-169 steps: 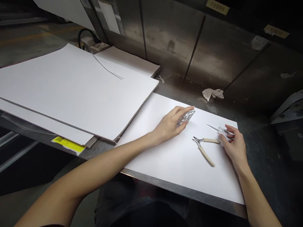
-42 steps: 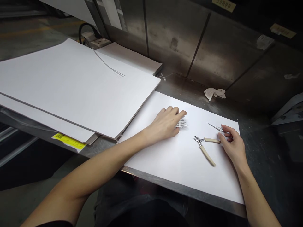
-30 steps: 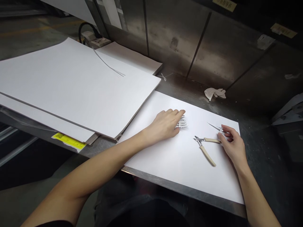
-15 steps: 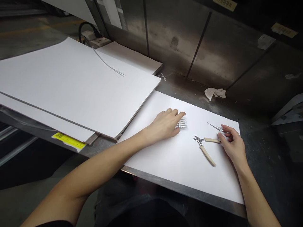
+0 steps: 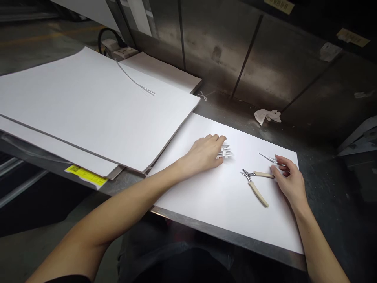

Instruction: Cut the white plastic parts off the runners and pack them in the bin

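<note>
My left hand [image 5: 206,152] rests palm down on a white sheet [image 5: 218,196], its fingers curled over a small white plastic part frame [image 5: 226,152] that lies on the sheet. My right hand [image 5: 290,181] sits at the sheet's right edge, fingertips pinched on the end of thin metal tweezers [image 5: 266,158]. Small cutting pliers [image 5: 257,184] with beige handles lie open on the sheet just left of my right hand.
A stack of large white boards [image 5: 88,114] overlaps the sheet on the left, with a yellow label [image 5: 85,176] at its front edge. A crumpled white glove [image 5: 266,116] lies on the dark metal bench behind. A power strip [image 5: 119,51] sits at the back left.
Several seconds ago my left hand held the shiny part frame up; now the frame lies flat on the sheet under my fingers. My right hand has stayed at the tweezers.
</note>
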`<control>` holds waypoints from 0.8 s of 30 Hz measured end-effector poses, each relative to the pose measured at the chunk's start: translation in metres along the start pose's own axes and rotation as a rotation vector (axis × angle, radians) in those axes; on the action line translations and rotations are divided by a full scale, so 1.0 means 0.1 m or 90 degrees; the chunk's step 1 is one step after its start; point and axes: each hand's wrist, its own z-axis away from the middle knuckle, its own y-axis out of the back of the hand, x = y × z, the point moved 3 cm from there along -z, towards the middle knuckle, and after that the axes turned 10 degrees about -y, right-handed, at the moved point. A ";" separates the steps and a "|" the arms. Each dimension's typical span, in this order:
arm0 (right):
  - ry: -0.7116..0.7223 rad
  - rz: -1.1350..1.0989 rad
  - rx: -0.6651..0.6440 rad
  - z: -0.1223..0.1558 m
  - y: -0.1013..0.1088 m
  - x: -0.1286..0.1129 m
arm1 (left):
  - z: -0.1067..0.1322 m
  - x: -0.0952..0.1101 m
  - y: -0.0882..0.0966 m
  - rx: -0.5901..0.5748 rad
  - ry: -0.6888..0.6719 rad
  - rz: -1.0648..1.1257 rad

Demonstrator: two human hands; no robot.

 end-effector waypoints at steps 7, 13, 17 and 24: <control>0.000 -0.003 0.000 0.00 0.00 0.00 | -0.01 -0.07 0.03 0.023 0.015 0.006; 0.027 0.044 -0.007 0.01 0.00 -0.01 | -0.02 -0.11 -0.05 0.039 -0.005 0.015; 0.031 0.064 -0.012 0.02 0.00 -0.02 | -0.03 -0.09 -0.01 0.140 -0.041 0.110; 0.030 0.059 0.001 0.01 0.00 -0.03 | -0.03 -0.07 0.09 0.378 -0.050 0.448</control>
